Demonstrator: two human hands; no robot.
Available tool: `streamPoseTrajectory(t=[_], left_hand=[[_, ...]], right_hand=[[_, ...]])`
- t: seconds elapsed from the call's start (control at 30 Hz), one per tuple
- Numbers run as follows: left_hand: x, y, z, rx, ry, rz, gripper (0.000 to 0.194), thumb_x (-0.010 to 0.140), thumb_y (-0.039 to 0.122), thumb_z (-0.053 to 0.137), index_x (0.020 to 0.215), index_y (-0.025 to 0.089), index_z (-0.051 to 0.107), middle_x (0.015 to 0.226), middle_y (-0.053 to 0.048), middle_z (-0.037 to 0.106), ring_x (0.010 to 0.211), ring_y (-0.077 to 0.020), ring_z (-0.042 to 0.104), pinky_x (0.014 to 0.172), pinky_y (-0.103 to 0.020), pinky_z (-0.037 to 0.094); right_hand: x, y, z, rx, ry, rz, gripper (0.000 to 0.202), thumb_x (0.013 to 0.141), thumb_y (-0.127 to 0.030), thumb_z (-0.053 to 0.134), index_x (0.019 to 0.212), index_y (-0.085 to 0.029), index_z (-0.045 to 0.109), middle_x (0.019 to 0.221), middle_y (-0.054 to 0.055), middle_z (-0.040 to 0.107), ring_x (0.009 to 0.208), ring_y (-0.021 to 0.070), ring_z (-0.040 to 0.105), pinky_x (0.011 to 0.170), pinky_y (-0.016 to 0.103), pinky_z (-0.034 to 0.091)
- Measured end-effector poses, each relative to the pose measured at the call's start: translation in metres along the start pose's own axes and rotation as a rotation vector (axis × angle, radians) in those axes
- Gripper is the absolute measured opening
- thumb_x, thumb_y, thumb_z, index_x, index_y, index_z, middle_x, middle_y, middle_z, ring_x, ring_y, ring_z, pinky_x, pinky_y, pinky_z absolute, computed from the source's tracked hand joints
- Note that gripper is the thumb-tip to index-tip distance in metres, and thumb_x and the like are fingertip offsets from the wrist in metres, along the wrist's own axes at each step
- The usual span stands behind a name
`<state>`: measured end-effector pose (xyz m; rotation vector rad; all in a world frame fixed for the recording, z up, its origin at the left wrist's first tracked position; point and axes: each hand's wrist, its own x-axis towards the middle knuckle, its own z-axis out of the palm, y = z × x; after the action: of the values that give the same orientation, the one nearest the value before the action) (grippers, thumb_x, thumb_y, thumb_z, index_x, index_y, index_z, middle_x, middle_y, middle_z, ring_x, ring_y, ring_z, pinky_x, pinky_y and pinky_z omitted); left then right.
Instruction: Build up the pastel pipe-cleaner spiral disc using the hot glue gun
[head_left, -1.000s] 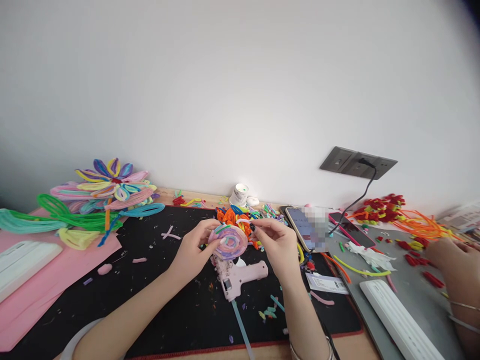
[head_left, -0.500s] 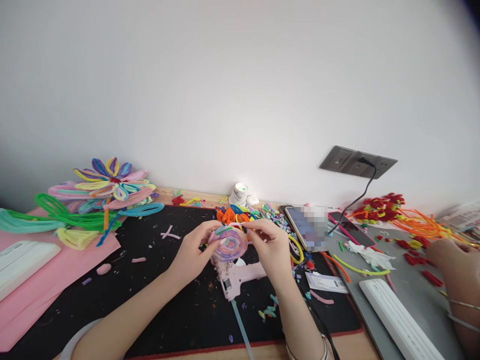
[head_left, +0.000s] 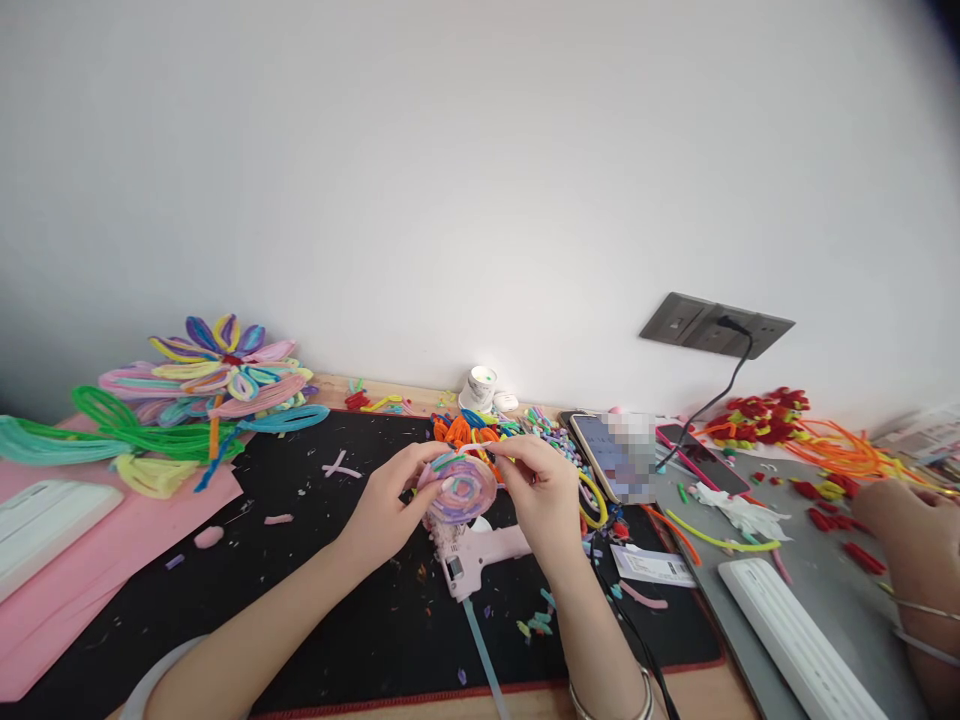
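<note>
My left hand is closed on the left edge of a round coil of pastel pipe cleaners, thumb in front. The coil faces me, in pink, lilac and teal rings. At its upper right, my right hand pinches with thumb and index finger at a light strand running along the coil's top edge; the fingertips partly hide its end. Just below the coil, a pale pink glue gun lies on the black mat, a translucent glue stick out of its back.
Pipe-cleaner flowers and green bundles lie left on pink paper. Behind my hands are a white cup and cut pieces. A phone and a cable are right. Another person's hand is far right.
Both hands stay almost in place on the coil. The coil has tilted or turned very slightly, and the light strand at its top shows a little more.
</note>
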<state>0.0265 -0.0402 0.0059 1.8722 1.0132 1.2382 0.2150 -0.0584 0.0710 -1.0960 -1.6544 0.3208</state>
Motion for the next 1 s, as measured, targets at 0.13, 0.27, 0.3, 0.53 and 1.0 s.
streamPoseTrajectory(t=[0.13, 0.27, 0.3, 0.53, 1.0], left_hand=[[0.0, 0.0, 0.0, 0.0, -0.01, 0.003, 0.029, 0.089, 0.021, 0.053, 0.118, 0.024, 0.058, 0.116, -0.007, 0.065, 0.104, -0.0217, 0.067, 0.087, -0.034, 0.055], [0.0, 0.0, 0.0, -0.008, -0.014, -0.007, 0.029, 0.089, 0.02, 0.053, 0.118, 0.023, 0.058, 0.116, -0.007, 0.065, 0.105, -0.0219, 0.066, 0.088, -0.035, 0.054], [0.0, 0.0, 0.0, -0.01, -0.014, -0.009, 0.03, 0.089, 0.019, 0.053, 0.118, 0.023, 0.058, 0.116, -0.007, 0.065, 0.106, -0.022, 0.066, 0.089, -0.035, 0.054], [0.001, 0.002, 0.0, 0.004, -0.004, 0.01, 0.031, 0.09, 0.02, 0.053, 0.12, 0.024, 0.059, 0.116, -0.006, 0.065, 0.104, -0.0206, 0.065, 0.088, -0.033, 0.053], [0.002, 0.005, -0.001, 0.018, -0.009, 0.025, 0.027, 0.09, 0.018, 0.05, 0.115, 0.023, 0.061, 0.109, -0.006, 0.064, 0.103, -0.0192, 0.062, 0.087, -0.03, 0.051]], right_hand=[[-0.001, 0.002, 0.001, -0.028, 0.001, -0.018, 0.023, 0.084, -0.006, 0.058, 0.083, -0.021, 0.077, 0.083, 0.006, 0.074, 0.078, 0.0186, 0.067, 0.071, 0.03, 0.053], [-0.002, 0.005, 0.001, -0.062, -0.009, -0.046, 0.023, 0.085, -0.007, 0.058, 0.085, -0.02, 0.077, 0.086, 0.007, 0.074, 0.082, 0.0203, 0.068, 0.074, 0.032, 0.054], [-0.002, 0.005, 0.001, -0.067, -0.01, -0.055, 0.023, 0.085, -0.007, 0.059, 0.085, -0.02, 0.077, 0.086, 0.007, 0.074, 0.082, 0.0205, 0.068, 0.074, 0.032, 0.054], [-0.001, 0.006, -0.002, -0.095, -0.065, -0.091, 0.025, 0.086, -0.003, 0.057, 0.086, -0.02, 0.075, 0.086, 0.006, 0.073, 0.083, 0.0195, 0.067, 0.076, 0.031, 0.052], [0.002, 0.01, -0.009, -0.04, -0.199, -0.035, 0.024, 0.088, -0.006, 0.055, 0.088, -0.021, 0.073, 0.089, 0.004, 0.072, 0.086, 0.0186, 0.065, 0.078, 0.031, 0.05]])
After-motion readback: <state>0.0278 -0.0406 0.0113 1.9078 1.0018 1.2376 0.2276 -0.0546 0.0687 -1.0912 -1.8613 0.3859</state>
